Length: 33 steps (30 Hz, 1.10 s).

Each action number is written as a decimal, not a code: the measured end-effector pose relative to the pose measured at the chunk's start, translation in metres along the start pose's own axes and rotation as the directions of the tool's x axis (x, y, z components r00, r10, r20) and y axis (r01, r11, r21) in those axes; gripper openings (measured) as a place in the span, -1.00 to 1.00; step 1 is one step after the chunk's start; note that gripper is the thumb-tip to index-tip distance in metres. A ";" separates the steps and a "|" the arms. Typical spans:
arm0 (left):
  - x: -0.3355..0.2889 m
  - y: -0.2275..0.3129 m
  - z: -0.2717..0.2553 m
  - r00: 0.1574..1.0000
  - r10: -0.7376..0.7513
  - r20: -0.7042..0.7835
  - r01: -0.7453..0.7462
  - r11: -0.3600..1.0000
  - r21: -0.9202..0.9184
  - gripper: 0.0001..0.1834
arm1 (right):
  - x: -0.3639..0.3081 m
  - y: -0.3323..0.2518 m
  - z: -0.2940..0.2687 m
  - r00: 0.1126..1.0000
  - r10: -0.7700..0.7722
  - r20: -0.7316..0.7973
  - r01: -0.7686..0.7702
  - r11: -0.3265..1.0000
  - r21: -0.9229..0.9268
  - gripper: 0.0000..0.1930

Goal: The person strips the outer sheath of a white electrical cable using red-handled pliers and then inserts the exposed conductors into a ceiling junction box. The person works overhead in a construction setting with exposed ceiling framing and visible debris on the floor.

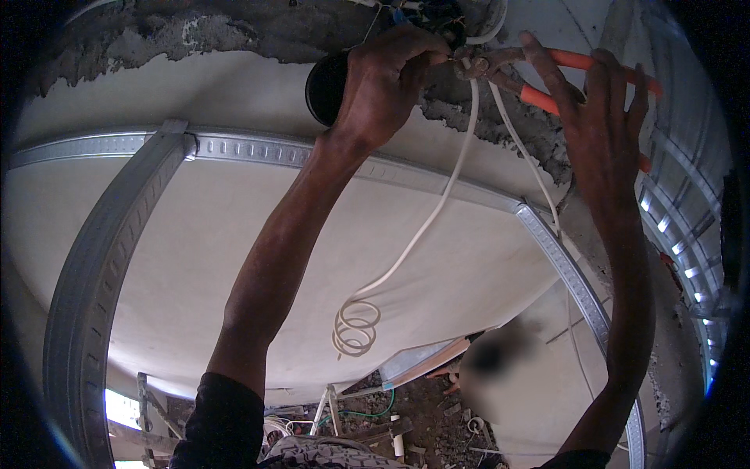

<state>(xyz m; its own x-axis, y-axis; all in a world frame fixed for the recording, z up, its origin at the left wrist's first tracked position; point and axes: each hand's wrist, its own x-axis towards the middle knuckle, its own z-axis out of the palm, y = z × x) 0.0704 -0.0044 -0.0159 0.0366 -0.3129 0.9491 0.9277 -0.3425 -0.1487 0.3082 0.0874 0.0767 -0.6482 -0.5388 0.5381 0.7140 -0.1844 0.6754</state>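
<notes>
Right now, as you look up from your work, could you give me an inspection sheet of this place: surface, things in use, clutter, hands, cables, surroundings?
Surface: pale smooth panel, bordered above by rough grey mortar.
Things in use: orange-handled pliers, raised near the top of the view.
Clutter: rubble scattered below.
Hands: right hand holds the pliers; left hand has its fingers bent beside the pliers' head, and what they pinch is too small to tell.
Cables: one white cable hangs with a loose coil at its lower end; another runs down to its right.
Surroundings: perforated metal channels across the panel.
</notes>
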 end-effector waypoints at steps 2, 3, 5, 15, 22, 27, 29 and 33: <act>0.000 0.000 0.001 1.000 0.017 -0.011 -0.017 1.000 0.004 -0.84 | 0.000 0.001 0.001 1.000 -0.003 -0.009 0.003 1.000 -0.007 -0.02; 0.000 0.001 0.001 1.000 0.011 -0.009 -0.011 1.000 0.002 -0.84 | 0.000 0.002 0.002 1.000 -0.006 -0.013 0.006 1.000 -0.018 -0.03; 0.001 0.001 0.002 1.000 0.014 -0.012 -0.014 1.000 -0.006 -0.84 | -0.001 0.003 0.003 1.000 -0.016 -0.015 0.015 0.998 -0.056 -0.03; 0.000 -0.002 0.000 0.999 0.032 -0.008 -0.032 0.999 0.007 -0.82 | 0.002 0.004 0.007 0.998 -0.053 -0.044 0.051 0.998 -0.048 -0.07; 0.000 0.001 0.002 0.999 -0.040 0.002 0.040 0.999 -0.030 -0.83 | 0.006 0.021 0.016 0.965 -0.231 -0.127 0.228 0.973 -0.040 -0.35; 0.000 -0.001 0.002 1.000 -0.029 0.000 0.029 0.999 0.021 -0.83 | 0.005 0.021 0.018 0.967 -0.240 -0.080 0.252 0.937 0.241 -0.35; 0.001 -0.001 0.002 1.000 -0.031 0.005 0.030 0.999 0.020 -0.83 | 0.000 0.022 0.020 0.974 -0.225 -0.008 0.205 0.876 0.436 -0.37; 0.001 0.001 0.003 0.998 -0.065 0.021 0.065 0.998 0.007 -0.84 | -0.003 0.024 0.013 0.970 -0.188 0.152 0.063 0.803 0.593 -0.17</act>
<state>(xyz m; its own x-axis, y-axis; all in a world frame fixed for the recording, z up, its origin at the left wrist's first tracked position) 0.0725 -0.0024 -0.0144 -0.0163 -0.2715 0.9623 0.9307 -0.3557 -0.0846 0.3241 0.0954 0.0976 -0.8034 -0.3636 0.4715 0.3753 0.3056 0.8751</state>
